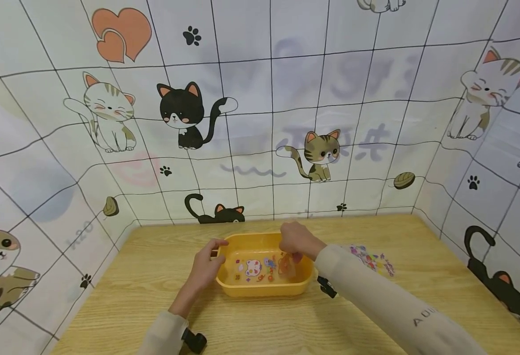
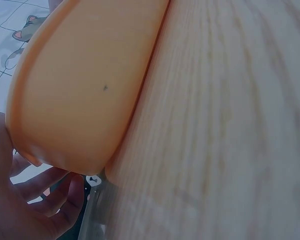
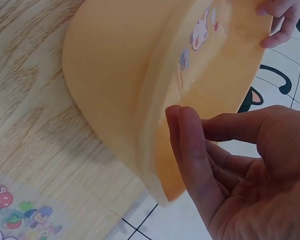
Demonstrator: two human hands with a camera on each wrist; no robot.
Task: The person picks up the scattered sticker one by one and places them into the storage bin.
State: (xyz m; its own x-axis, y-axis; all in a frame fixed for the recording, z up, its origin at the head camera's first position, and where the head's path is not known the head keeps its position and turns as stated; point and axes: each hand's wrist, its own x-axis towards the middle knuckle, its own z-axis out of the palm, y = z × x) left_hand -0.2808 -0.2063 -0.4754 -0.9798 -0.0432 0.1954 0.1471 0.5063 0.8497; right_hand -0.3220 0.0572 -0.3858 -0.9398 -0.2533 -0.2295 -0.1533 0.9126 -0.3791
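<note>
A yellow plastic basin [image 1: 264, 291] stands on the wooden table, with colourful stickers [image 1: 253, 267] on its inside floor. My left hand [image 1: 206, 264] grips the basin's left end; in the left wrist view its fingers [image 2: 65, 205] curl beneath the rim outside. Over the right part of the basin, my right hand [image 1: 299, 240] reaches in from above. Its thumb and fingertips meet in a pinch in the right wrist view. Below them shows a see-through sticker piece [image 1: 286, 268] with an orange print, its edges faint.
A clear sticker sheet [image 1: 372, 260] with colourful prints lies on the table [image 1: 260, 325] to the right of the basin. Behind and beside the table hangs a white cat-patterned covering [image 1: 251, 123] with black grid lines.
</note>
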